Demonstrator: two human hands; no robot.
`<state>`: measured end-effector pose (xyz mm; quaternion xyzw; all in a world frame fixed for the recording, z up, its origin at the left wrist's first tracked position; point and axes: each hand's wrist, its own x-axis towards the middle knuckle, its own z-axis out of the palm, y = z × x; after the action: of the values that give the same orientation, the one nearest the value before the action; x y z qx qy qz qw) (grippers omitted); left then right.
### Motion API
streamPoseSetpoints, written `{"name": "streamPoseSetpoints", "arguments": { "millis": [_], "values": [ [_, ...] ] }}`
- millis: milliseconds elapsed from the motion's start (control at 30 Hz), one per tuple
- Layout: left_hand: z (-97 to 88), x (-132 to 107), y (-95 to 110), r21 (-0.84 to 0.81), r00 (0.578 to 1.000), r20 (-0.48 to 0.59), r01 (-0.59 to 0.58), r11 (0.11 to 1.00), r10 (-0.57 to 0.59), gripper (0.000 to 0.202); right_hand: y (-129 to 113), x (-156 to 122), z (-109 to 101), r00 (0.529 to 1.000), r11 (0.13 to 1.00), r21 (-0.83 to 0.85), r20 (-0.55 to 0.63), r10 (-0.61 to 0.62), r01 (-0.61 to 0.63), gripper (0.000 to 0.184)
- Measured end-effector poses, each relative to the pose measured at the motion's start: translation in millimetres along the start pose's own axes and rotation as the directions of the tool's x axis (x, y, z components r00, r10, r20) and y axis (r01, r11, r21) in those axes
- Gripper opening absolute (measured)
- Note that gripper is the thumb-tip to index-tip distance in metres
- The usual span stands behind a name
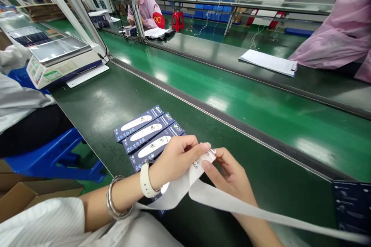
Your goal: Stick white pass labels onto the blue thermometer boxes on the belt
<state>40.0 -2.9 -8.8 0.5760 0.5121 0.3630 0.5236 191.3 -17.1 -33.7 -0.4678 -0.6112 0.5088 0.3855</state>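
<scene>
My left hand (176, 158) pinches the end of a long white label strip (220, 200) that reads "PASS" in part. My right hand (228, 171) holds the same strip from below, thumb against its printed end. The strip trails off to the lower right. Just beyond my left hand lie three dark blue product boxes (146, 133) side by side on the dark green worktop (110, 100), each showing a white oblong device. My left wrist wears a white watch and metal bangles.
A weighing scale (60, 60) stands at the left. A green conveyor belt (232, 88) runs diagonally past the worktop. A paper stack (269, 62) lies across the belt near a person's pink sleeve (339, 34). Another dark box (352, 204) sits at right. A cardboard box (31, 195) lies lower left.
</scene>
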Motion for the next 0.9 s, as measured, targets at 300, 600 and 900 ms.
{"name": "streamPoseSetpoints", "arguments": {
  "millis": [300, 600, 900],
  "values": [
    [2.0, -11, 5, -0.155, 0.979, 0.114, 0.183, 0.971, -0.166, 0.030, 1, 0, 5, 0.997, 0.981, -0.178, -0.027, 0.078, -0.082, 0.042],
    [6.8, -3, -1, -0.358, 0.789, 0.216, 0.612, 0.705, -0.575, 0.026, 57, 1, -8, 0.963, 0.949, -0.316, -0.258, -0.077, -0.009, 0.021],
    [11.6, 11, -6, -0.316, 0.754, 0.213, 0.655, 0.686, -0.622, 0.022, 72, 4, -8, 0.970, 0.948, -0.266, -0.119, -0.212, 0.175, 0.026]
  ]
}}
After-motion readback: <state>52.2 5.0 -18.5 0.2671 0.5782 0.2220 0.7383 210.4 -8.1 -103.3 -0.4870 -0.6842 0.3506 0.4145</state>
